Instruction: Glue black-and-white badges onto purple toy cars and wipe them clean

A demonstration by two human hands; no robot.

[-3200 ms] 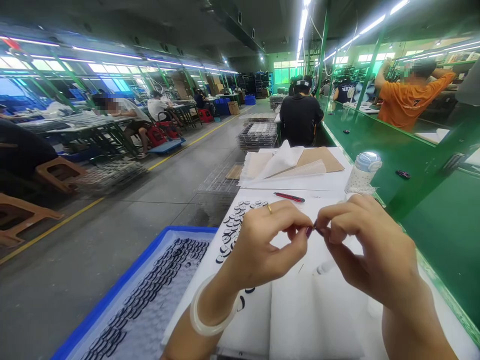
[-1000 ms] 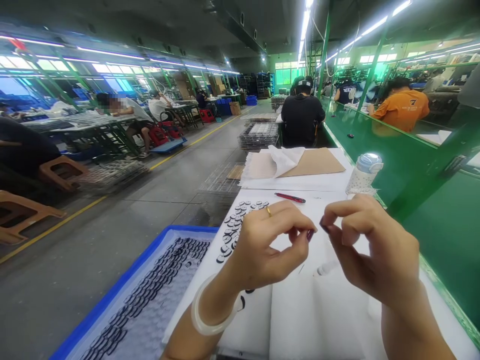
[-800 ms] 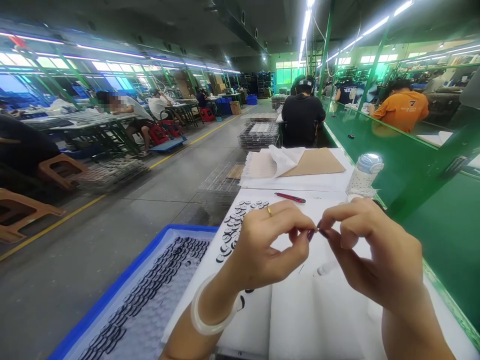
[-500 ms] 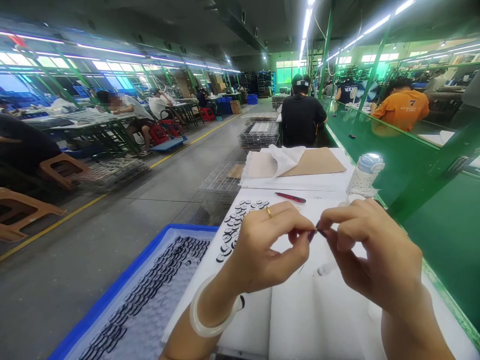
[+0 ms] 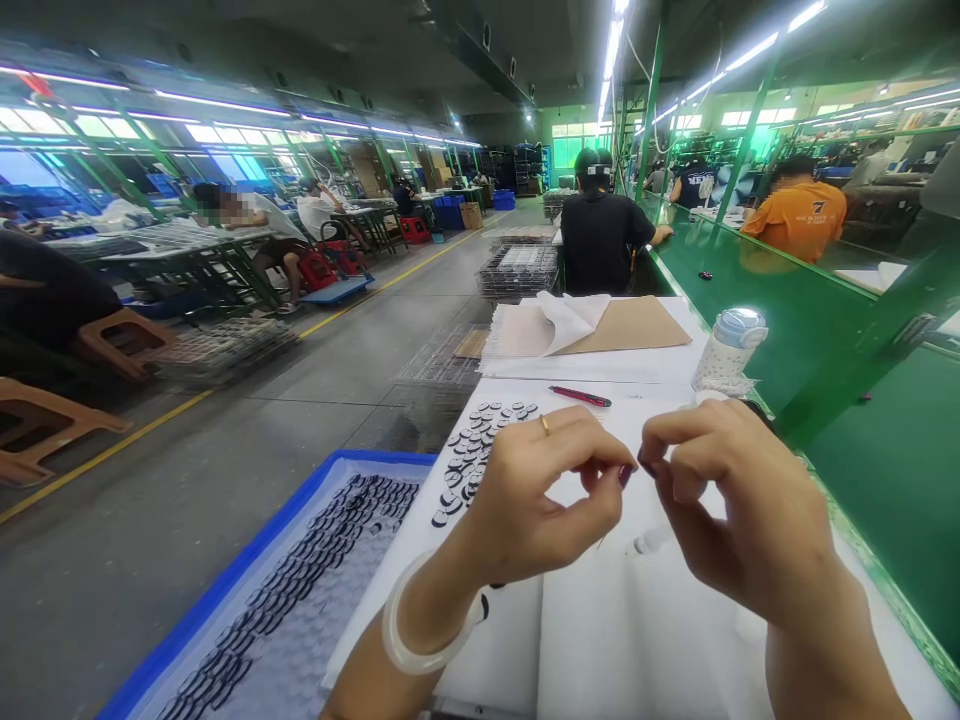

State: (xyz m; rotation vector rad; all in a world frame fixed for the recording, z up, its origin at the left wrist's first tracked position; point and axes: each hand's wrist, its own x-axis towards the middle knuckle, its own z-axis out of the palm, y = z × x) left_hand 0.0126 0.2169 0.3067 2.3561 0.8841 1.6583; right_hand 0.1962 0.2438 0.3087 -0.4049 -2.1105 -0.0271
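Observation:
My left hand [image 5: 536,495] and my right hand [image 5: 739,500] are raised over a white sheet [image 5: 600,640] on the bench, fingertips pinched and nearly meeting. What sits between the tips is too small to make out. The left wrist wears a pale bangle and one finger a gold ring. Several small black round parts [image 5: 472,450] lie in rows on the sheet just left of my left hand. A blue tray [image 5: 225,600] lined with many more black parts sits at the lower left.
A red pen [image 5: 579,396], a white bottle [image 5: 727,350] and a stack of brown and white sheets [image 5: 600,330] lie further back. A green conveyor [image 5: 825,330] runs along the right. A person in black [image 5: 600,235] sits ahead; other people work at benches left and right.
My fingertips parted slightly, met again, and are now a hair apart. The person in black ahead has shifted a little. My hands stay in the same spot.

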